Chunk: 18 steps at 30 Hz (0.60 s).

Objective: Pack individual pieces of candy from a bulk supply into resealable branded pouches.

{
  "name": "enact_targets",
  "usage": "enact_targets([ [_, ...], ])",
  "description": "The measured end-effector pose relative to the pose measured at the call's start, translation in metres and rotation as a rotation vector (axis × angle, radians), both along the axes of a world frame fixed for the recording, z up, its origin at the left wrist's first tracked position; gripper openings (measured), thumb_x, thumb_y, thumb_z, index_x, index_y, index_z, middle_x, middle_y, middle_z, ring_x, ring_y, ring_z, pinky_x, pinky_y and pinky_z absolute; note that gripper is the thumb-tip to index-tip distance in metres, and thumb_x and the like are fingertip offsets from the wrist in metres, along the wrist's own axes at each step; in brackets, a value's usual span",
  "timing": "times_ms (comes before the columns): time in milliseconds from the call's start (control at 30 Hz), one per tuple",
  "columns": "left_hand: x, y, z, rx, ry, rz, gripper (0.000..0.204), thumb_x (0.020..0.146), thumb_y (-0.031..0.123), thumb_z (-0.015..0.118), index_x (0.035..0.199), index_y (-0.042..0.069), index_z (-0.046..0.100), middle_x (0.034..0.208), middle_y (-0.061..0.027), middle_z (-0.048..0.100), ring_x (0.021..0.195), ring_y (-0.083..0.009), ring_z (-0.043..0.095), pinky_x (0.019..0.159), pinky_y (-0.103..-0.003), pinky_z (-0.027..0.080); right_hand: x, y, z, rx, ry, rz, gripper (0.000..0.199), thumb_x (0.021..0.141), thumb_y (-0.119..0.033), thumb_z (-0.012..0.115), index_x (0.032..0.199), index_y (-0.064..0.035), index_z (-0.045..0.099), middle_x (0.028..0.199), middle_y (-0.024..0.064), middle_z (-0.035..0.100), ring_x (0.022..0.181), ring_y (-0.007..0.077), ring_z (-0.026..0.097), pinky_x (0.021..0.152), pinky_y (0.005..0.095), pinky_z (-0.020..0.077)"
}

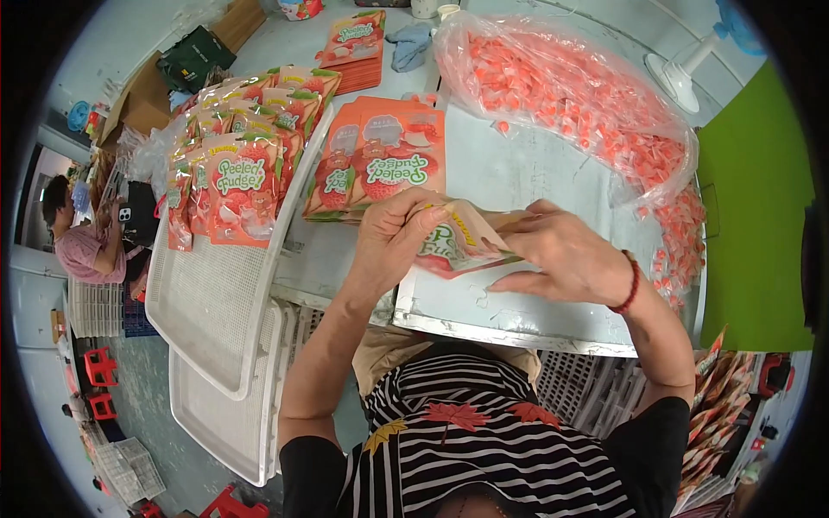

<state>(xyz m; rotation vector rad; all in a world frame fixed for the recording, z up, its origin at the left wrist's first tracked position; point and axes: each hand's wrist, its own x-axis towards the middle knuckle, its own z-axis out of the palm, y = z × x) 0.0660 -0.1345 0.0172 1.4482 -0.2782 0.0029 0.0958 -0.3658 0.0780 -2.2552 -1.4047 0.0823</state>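
Note:
My left hand (393,233) grips the top corner of a red and cream stand-up pouch (445,242), thumb on the printed face. The pouch is tilted and bent over the near edge of the table. At its right end is my right hand (570,255), with a red beaded bracelet on the wrist. Its fingers reach to the pouch's edge, their tips partly hidden, while the thumb is stretched out apart below. Just beyond my left hand lie flat stacks of matching pouches (397,147).
A large clear bag (561,95) of small red-and-white wrapped pieces lies open at the right, spilling loose pieces (678,233). On the left, a white mesh tray (211,298) bears several filled pouches (242,186). A blue cloth (410,45) and another pouch stack (356,52) are farther back.

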Motion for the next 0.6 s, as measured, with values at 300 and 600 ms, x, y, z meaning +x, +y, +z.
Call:
enact_targets([
  [300,-0.006,0.001,0.001,-0.073,0.066,0.043,0.017,0.093,0.009,0.057,0.103,-0.003,0.064,0.082,0.0021,0.063,0.073,-0.0021,0.052,0.065,-0.018,0.044,-0.009,0.020,-0.017,0.045,0.053,-0.054,0.036,0.084,-0.036,0.066,0.077,-0.0005,0.066,0.083,0.0177,0.062,0.079,0.0325,0.061,0.084,0.0411,0.0425],
  [600,-0.009,0.017,-0.006,-0.096,-0.001,0.007,0.015,0.092,0.007,0.058,0.103,-0.002,0.065,0.089,0.0006,0.066,0.079,-0.0028,0.056,0.070,-0.020,0.047,-0.006,0.016,-0.019,0.273,0.022,-0.278,0.022,0.074,-0.011,0.076,0.092,-0.0021,0.066,0.098,0.0140,0.063,0.075,0.0256,0.065,0.064,0.0312,0.0498],
])
